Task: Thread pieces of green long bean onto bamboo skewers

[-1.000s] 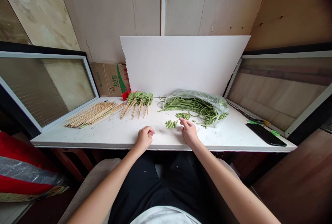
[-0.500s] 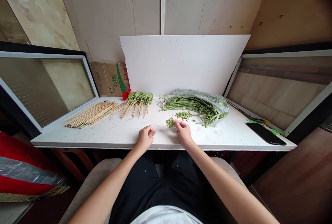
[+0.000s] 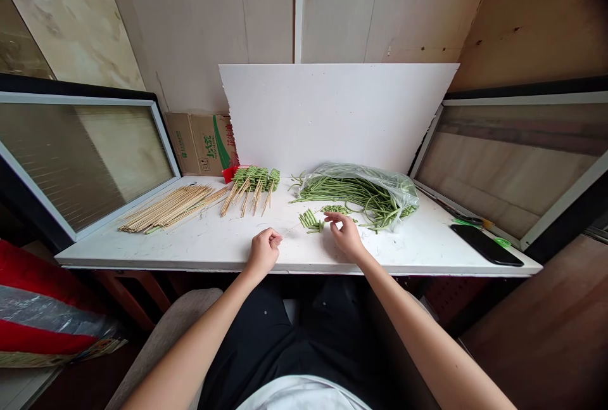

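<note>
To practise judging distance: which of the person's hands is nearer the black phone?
Right. The right hand is mid-table, left of the phone; the left hand sits even farther left.

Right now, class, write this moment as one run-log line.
left hand: pinches bean skewer | right hand: beside cut bean pieces, grip unclear | behind: bagged long beans, finished skewers, bare skewers

White table: skewers, beans, phone
</note>
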Available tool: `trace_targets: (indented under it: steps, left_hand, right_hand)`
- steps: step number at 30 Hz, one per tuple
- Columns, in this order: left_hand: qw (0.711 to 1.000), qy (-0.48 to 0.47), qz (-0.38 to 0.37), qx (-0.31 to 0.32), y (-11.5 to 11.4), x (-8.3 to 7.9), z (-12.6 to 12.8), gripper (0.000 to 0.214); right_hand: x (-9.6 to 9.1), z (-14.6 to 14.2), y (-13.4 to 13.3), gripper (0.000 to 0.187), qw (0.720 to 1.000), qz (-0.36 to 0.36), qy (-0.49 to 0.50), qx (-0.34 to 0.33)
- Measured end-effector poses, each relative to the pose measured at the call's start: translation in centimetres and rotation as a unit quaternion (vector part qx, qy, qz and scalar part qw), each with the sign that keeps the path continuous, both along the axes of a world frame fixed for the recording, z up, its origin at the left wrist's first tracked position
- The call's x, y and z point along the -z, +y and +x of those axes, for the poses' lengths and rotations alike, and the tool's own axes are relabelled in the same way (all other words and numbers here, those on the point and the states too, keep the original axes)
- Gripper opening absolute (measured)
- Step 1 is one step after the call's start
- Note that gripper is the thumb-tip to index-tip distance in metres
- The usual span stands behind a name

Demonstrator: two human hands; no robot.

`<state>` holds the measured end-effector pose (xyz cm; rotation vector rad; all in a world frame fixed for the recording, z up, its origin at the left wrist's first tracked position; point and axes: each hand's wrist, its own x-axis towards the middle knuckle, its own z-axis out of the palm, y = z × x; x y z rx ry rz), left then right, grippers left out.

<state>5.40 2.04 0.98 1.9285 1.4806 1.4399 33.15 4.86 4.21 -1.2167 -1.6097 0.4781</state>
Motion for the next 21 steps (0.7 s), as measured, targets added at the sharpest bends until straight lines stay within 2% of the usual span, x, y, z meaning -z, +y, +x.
trace_targets:
  steps: [3, 5, 8, 12, 15, 18, 21]
  left_hand:
    - [1.0, -0.005, -0.007, -0.003, 0.0, 0.0, 0.1, 0.016]
    - [1.0, -0.007, -0.006, -0.003, 0.0, 0.1, 0.1, 0.017]
    - [1.0, -0.008, -0.002, -0.004, 0.0, 0.1, 0.2, 0.017]
    - [1.0, -0.014, -0.001, -0.001, 0.1, 0.2, 0.1, 0.016]
    - [1.0, -0.013, -0.004, 0.0, 0.1, 0.2, 0.1, 0.015]
    - [1.0, -0.007, -0.002, -0.002, 0.1, 0.3, 0.0, 0.016]
    - [1.0, -0.004, 0.001, 0.001, 0.0, 0.2, 0.1, 0.016]
  right_hand:
    - [0.5, 0.0, 0.2, 0.034, 0.988, 0.028, -0.153, 0.027]
    - [0.7, -0.6, 0.3, 0.035, 0.976, 0.018, -0.207, 0.062]
    - [0.8, -1.7, 0.5, 0.035, 0.962, -0.009, -0.248, 0.11]
    - [0.8, -2.1, 1.1, 0.02, 0.959, -0.028, -0.254, 0.126]
    - [0.9, -1.4, 1.4, 0.02, 0.979, -0.009, -0.181, 0.097]
    - [0.9, -0.4, 1.5, 0.029, 0.999, -0.012, -0.023, 0.035]
    - [0.9, 0.7, 1.1, 0.043, 0.986, -0.077, 0.148, -0.021]
